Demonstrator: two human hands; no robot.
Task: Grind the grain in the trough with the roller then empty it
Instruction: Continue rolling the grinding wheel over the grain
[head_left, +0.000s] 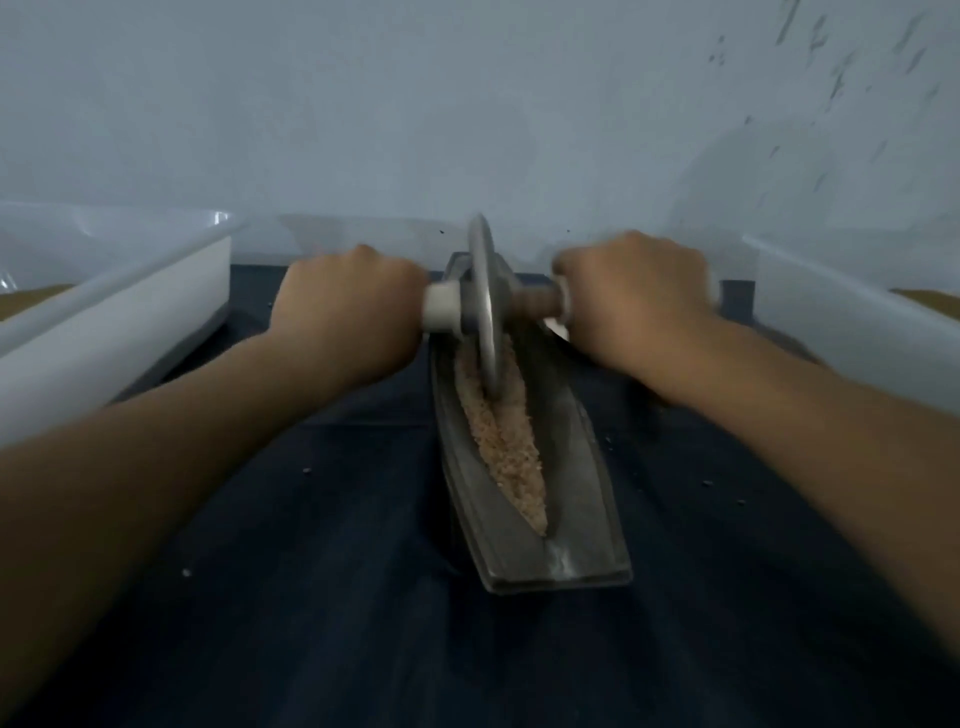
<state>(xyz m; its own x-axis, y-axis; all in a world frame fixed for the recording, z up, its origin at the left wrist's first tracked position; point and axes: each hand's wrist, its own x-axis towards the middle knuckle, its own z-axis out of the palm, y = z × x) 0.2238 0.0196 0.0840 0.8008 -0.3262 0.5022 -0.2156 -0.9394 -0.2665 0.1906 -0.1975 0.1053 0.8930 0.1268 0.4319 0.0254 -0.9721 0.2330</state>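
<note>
A long grey boat-shaped trough (576, 499) lies lengthwise on the dark cloth in front of me. Pale tan grain (506, 447) fills its narrow groove. The roller (484, 312), a thin grey disc on a pale axle, stands upright in the groove near the far end, its lower rim in the grain. My left hand (348, 306) grips the left axle handle. My right hand (634, 296) grips the right handle. Both handle ends are hidden inside my fists.
A white rectangular tub (130, 332) stands at the left and another white tub (852, 312) at the right, each with something brown inside. A pale wall rises close behind. A few stray grains (706, 483) dot the dark cloth (311, 597).
</note>
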